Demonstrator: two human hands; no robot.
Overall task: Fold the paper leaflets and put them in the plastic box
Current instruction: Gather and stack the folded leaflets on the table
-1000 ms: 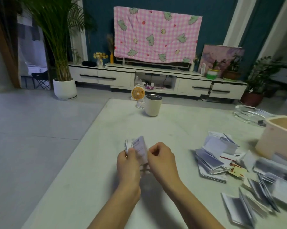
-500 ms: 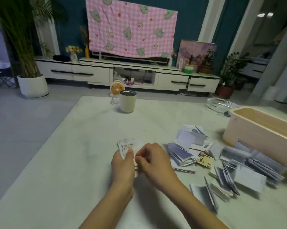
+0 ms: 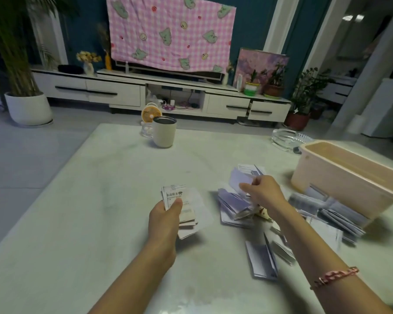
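1. Paper fills the left hand (image 3: 166, 219). It grips a small stack of folded leaflets (image 3: 179, 200), thumb pressed across the printed top sheet, just above the pale table (image 3: 100, 200).
2. The right hand (image 3: 264, 193) reaches out over the heap of leaflets (image 3: 234, 200). Its fingers are curled, and thumb and forefinger appear to pinch the edge of a loose leaflet (image 3: 238, 180) that stands up from the heap.
3. The plastic box (image 3: 340, 177) sits open-topped near the table's right edge, beyond the heap. Other sheets lie against its near wall. Its inside is hidden from this angle.
4. The step in hand looks like picking the next sheet to fold. The held stack is not yet boxed, and many leaflets lie unsorted.
5. The next move calls for lifting that one sheet clear without dragging its neighbours, then bringing it across to be creased. With the left hand full, the stack may first need setting down or dropping into the box.
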